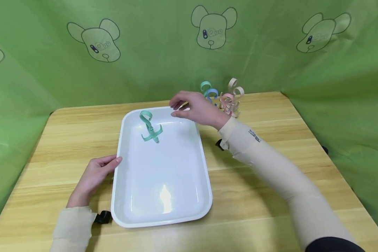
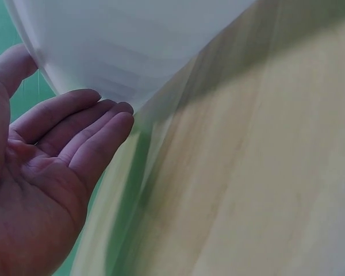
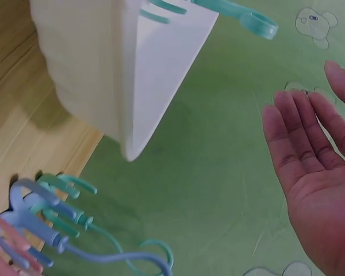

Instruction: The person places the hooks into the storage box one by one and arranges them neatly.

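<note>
The left grip [image 1: 96, 175] pinches the white tray [image 1: 170, 164] by its left rim; the right grip [image 1: 196, 108], loose and released, hovers near its far-right corner. 1 green hook [image 1: 152, 134] stands inside, far left.

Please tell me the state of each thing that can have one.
White rectangular plastic-looking tray: face up, mostly empty.
Green pronged plastic-looking hook inside: standing upright.
Green, blue, pink pronged hooks outside: clustered, curved ends up.
Left hand: pinching tray's left rim.
Right hand: empty, fingers loosely bent.
</note>
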Available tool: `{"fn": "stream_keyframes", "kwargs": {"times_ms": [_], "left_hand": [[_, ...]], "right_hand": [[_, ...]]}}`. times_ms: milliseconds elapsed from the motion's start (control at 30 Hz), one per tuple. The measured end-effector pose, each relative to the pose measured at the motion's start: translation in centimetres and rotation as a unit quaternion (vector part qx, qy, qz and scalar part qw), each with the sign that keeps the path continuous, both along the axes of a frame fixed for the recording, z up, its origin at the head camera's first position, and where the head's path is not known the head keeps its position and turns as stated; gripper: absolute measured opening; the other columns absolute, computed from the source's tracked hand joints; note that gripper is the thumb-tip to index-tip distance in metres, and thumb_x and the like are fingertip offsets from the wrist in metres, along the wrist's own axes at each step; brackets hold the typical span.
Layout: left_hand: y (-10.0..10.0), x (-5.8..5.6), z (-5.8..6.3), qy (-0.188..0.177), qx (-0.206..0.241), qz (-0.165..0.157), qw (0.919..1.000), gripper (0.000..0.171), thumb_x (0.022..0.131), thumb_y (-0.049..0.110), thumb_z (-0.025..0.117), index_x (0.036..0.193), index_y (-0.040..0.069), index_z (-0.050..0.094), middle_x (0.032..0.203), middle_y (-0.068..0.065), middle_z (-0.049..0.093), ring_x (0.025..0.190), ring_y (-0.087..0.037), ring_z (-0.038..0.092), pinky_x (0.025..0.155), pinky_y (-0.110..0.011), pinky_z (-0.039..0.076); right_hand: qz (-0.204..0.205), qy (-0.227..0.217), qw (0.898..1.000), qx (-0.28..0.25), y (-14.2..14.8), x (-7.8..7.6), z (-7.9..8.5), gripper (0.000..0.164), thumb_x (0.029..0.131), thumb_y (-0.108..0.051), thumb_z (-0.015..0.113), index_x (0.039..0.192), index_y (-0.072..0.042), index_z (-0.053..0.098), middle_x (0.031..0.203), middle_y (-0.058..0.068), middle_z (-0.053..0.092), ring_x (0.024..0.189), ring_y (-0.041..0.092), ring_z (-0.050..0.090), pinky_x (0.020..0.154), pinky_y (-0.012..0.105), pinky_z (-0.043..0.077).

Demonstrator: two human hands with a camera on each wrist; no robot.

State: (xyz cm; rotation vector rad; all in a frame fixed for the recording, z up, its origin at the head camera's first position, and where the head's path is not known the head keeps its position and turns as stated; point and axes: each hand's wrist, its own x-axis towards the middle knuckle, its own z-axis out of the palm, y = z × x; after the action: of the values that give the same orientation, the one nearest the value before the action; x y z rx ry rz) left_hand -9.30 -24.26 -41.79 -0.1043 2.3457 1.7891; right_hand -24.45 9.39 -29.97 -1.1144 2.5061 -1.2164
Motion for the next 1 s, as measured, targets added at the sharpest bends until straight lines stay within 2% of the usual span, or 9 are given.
{"fn": "stream_keyframes", "kwargs": {"times_ms": [367, 533, 733, 867, 1000], "left_hand": [[0.0, 0.2, -0.2, -0.002, 0.000, -0.001, 1.0000, 0.054, 0.099, 0.033, 0.062, 0.130, -0.010, 0.056, 0.126, -0.027, 0.060, 0.100, -0.007, 0.064, 0.084, -0.028, 0.053], [-0.2, 0.2, 0.0, -0.007, -0.005, -0.006, 0.9999, 0.054, 0.099, 0.034, 0.061, 0.131, -0.009, 0.056, 0.126, -0.025, 0.060, 0.102, -0.008, 0.063, 0.085, -0.026, 0.052], [-0.4, -0.1, 0.3, -0.013, -0.026, -0.019, 0.9994, 0.058, 0.098, 0.039, 0.062, 0.131, -0.009, 0.057, 0.126, -0.023, 0.061, 0.109, -0.014, 0.061, 0.087, -0.024, 0.050], [-0.5, -0.2, 0.2, -0.016, -0.027, -0.021, 0.9993, 0.059, 0.097, 0.040, 0.062, 0.131, -0.009, 0.057, 0.126, -0.022, 0.061, 0.107, -0.011, 0.062, 0.086, -0.024, 0.051], [-0.4, -0.2, 0.2, -0.019, -0.023, -0.017, 0.9994, 0.058, 0.097, 0.039, 0.062, 0.131, -0.009, 0.057, 0.127, -0.023, 0.060, 0.105, -0.007, 0.061, 0.086, -0.024, 0.051]], "right_hand": [[-0.052, -0.010, 0.998, -0.041, 3.3, 0.3, -0.1, 0.027, 0.089, -0.009, 0.074, 0.113, -0.002, 0.067, 0.110, 0.007, 0.065, 0.102, 0.017, 0.061, 0.091, 0.029, 0.049], [-0.086, -0.008, 0.995, -0.040, 4.8, 0.2, 0.2, 0.028, 0.091, -0.012, 0.073, 0.115, -0.002, 0.066, 0.110, 0.007, 0.065, 0.103, 0.017, 0.060, 0.093, 0.030, 0.048], [-0.109, -0.001, 0.993, -0.046, 6.8, 0.0, 0.4, 0.026, 0.090, -0.010, 0.073, 0.114, -0.002, 0.066, 0.110, 0.007, 0.064, 0.102, 0.020, 0.061, 0.092, 0.034, 0.049], [-0.143, -0.005, 0.989, -0.035, 8.4, -0.3, 0.5, 0.030, 0.090, -0.014, 0.074, 0.116, -0.002, 0.065, 0.111, 0.006, 0.064, 0.101, 0.019, 0.060, 0.092, 0.034, 0.049], [-0.176, -0.007, 0.984, -0.033, 9.9, -0.7, 0.8, 0.030, 0.091, -0.011, 0.072, 0.118, -0.001, 0.064, 0.113, 0.008, 0.063, 0.102, 0.019, 0.059, 0.093, 0.034, 0.049]]}}
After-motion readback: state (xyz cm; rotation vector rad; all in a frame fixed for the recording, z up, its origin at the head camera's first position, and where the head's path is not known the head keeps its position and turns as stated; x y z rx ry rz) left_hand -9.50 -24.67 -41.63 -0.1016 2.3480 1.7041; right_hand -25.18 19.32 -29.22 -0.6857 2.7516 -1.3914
